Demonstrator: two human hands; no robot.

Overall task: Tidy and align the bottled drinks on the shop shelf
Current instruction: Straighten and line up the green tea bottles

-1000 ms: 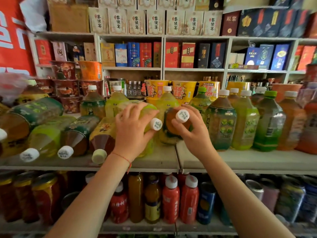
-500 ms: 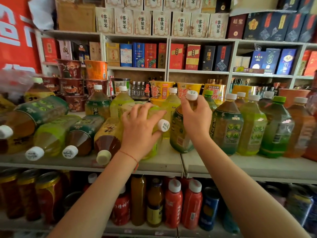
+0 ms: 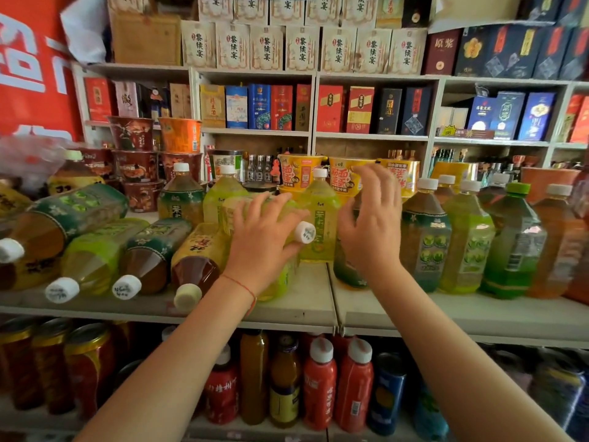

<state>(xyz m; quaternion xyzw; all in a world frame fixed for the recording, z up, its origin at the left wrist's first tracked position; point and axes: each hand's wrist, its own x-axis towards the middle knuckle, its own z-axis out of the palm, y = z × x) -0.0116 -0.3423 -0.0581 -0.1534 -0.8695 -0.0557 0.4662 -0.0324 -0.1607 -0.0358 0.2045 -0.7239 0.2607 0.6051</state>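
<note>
Bottled drinks crowd the middle shelf [image 3: 318, 309] — four lie on their sides at the near left, caps toward the edge, among them an amber tea bottle [image 3: 196, 263]. Just right of these, the left hand [image 3: 264, 240] curls its fingers round a tipped yellow-green bottle [image 3: 288, 231] with a white cap. The right hand [image 3: 371, 224] hovers with fingers spread and relaxed at an upright green-labelled bottle [image 3: 345, 269], gripping nothing that I can see. Farther right stands a tidy upright row [image 3: 471, 237]. Judging by this, one bottle has been set down; next the left-hand bottle needs lifting upright beside it.
</note>
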